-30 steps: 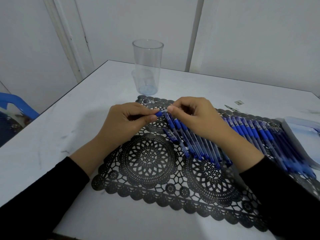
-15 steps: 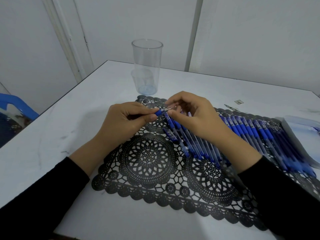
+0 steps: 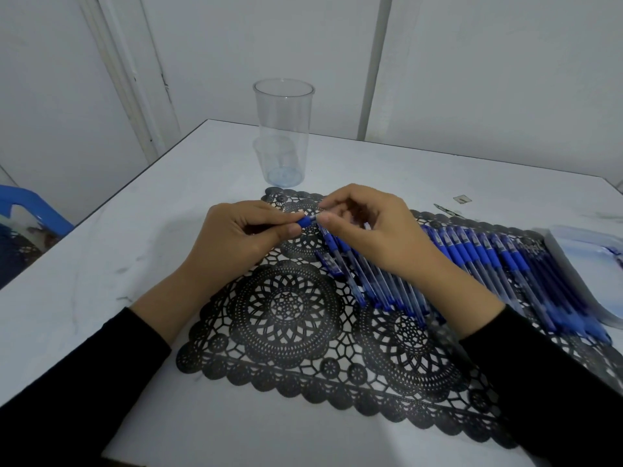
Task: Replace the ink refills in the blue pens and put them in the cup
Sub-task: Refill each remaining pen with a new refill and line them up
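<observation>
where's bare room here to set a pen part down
Bare tabletop left of the black mat, from the cup to the near edge. The mat's near left, below the left hand, is free too. Crowded: the mat's right half, under the row of pens, tray beyond.

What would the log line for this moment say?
left hand: grips blue pen | right hand: pinches pen's front end | cup: no pens | other pens: rowed on mat

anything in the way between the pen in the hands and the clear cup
Nothing visible. The left hand and right hand pinch the blue pen over the black mat; the clear cup stands upright, mouth open, just beyond them, with only bare mat and white table between.
</observation>
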Demonstrator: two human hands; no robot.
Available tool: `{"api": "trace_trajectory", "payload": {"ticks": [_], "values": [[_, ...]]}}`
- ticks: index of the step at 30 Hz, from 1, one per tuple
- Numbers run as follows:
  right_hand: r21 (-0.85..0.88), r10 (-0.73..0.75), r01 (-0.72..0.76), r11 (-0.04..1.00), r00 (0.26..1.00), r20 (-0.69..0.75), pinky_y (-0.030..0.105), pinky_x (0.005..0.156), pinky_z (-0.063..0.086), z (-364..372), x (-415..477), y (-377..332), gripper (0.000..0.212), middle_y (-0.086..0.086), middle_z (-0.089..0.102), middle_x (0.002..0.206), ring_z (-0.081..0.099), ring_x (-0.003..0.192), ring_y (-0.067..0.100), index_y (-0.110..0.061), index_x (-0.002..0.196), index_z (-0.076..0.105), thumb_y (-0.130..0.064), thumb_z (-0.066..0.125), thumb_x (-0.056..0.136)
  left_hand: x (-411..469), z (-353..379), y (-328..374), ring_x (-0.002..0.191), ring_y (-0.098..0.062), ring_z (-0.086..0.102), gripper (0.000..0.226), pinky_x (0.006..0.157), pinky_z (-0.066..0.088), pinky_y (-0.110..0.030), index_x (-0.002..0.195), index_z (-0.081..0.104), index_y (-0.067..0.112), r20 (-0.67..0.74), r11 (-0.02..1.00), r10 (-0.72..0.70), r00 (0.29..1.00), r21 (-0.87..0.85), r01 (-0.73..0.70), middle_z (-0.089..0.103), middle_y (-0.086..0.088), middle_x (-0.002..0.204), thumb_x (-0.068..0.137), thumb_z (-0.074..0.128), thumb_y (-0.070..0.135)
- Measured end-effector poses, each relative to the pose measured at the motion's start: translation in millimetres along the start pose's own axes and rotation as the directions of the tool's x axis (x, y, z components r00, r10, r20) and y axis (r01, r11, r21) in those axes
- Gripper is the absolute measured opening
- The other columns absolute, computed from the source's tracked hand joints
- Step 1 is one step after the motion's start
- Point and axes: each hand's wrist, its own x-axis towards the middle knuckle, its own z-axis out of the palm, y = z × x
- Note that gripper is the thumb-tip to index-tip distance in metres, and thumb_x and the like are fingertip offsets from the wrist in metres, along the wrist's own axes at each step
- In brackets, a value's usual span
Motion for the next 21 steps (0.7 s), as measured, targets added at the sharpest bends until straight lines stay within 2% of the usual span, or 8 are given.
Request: {"api": "trace_trajectory", "payload": {"ticks": [2,4,6,9,13,16,19,21], "values": [[0.027,-0.007,0.007,1.000,1.000,0.008,0.020,0.061,0.045,0.8,-0.3,-0.9,0.009,-0.007,0.062,0.077,0.053,0.068,0.003,-0.018,0.098,0.069,-0.022,0.069,0.090,-0.3,-0.1,0.1,0.079,-0.004,0.070,0.025,0.072,0.052,-0.014,0.100,0.077,0.023,0.001,1.000,0.009,1.000,0.002,-0.009,0.076,0.014,0.089,0.075,0.076,0.028],[-0.016,-0.020,0.020,1.000,1.000,-0.006,0.015,0.057,0.040,2.2,-0.4,-2.0,0.006,-0.003,0.062,0.072,0.049,0.062,0.001,-0.020,0.091,0.070,-0.025,0.067,0.092,-0.8,-0.1,0.9,0.076,-0.004,0.069,0.026,0.069,0.050,-0.013,0.101,0.076,0.023,0.007,1.000,0.025,1.000,0.007,-0.025,0.075,0.014,0.088,0.076,0.076,0.027],[-0.032,-0.007,0.006,0.999,1.000,-0.021,0.018,0.056,0.041,2.8,-0.6,-1.7,0.008,-0.001,0.064,0.071,0.049,0.061,0.002,-0.022,0.089,0.070,-0.029,0.066,0.092,-1.0,0.6,1.0,0.073,-0.003,0.067,0.027,0.066,0.048,-0.011,0.102,0.076,0.020,0.015,1.000,0.029,0.999,0.010,-0.029,0.075,0.015,0.086,0.076,0.075,0.026],[0.027,0.021,-0.021,0.999,1.000,-0.009,0.024,0.063,0.047,1.9,-1.0,-1.7,0.008,-0.007,0.064,0.077,0.053,0.067,0.003,-0.019,0.097,0.071,-0.022,0.070,0.089,-0.4,0.9,-0.1,0.073,-0.005,0.068,0.028,0.066,0.048,-0.011,0.103,0.077,0.014,0.021,0.999,0.037,0.999,0.022,-0.038,0.075,0.012,0.083,0.077,0.076,0.023],[-0.024,0.015,-0.015,1.000,1.000,-0.004,0.017,0.057,0.042,2.7,-0.8,-1.5,0.007,0.002,0.066,0.074,0.051,0.061,0.005,-0.022,0.090,0.072,-0.027,0.067,0.091,-1.2,0.7,-0.9,0.073,-0.004,0.068,0.028,0.066,0.047,-0.010,0.103,0.077,0.015,0.018,0.999,0.029,0.999,0.019,-0.030,0.075,0.012,0.084,0.076,0.076,0.023],[0.031,0.029,-0.029,0.999,0.999,-0.012,0.024,0.063,0.048,2.0,-1.2,-0.6,0.007,-0.004,0.066,0.080,0.056,0.069,0.012,-0.021,0.096,0.071,-0.023,0.069,0.090,-0.6,1.1,-0.4,0.073,-0.004,0.068,0.028,0.066,0.047,-0.010,0.103,0.077,0.016,0.021,0.999,0.031,0.999,0.032,-0.031,0.075,0.015,0.084,0.076,0.076,0.025],[0.003,0.014,-0.014,1.000,1.000,-0.014,0.023,0.064,0.047,3.1,-1.0,1.1,0.005,-0.003,0.066,0.078,0.054,0.068,0.004,-0.018,0.093,0.073,-0.019,0.070,0.089,-1.3,0.8,-0.4,0.074,-0.006,0.068,0.028,0.067,0.048,-0.011,0.103,0.077,0.016,0.013,0.998,0.043,0.999,0.053,-0.043,0.075,0.014,0.083,0.076,0.076,0.025],[0.004,0.019,-0.018,1.000,0.999,-0.032,0.019,0.063,0.048,3.2,-0.9,0.6,0.005,-0.001,0.068,0.077,0.056,0.067,0.006,-0.018,0.092,0.074,-0.020,0.071,0.089,-1.5,0.6,-0.5,0.076,-0.007,0.069,0.028,0.069,0.050,-0.012,0.103,0.077,0.015,0.015,0.996,0.056,0.998,0.073,-0.057,0.074,0.013,0.084,0.077,0.076,0.025]]}}
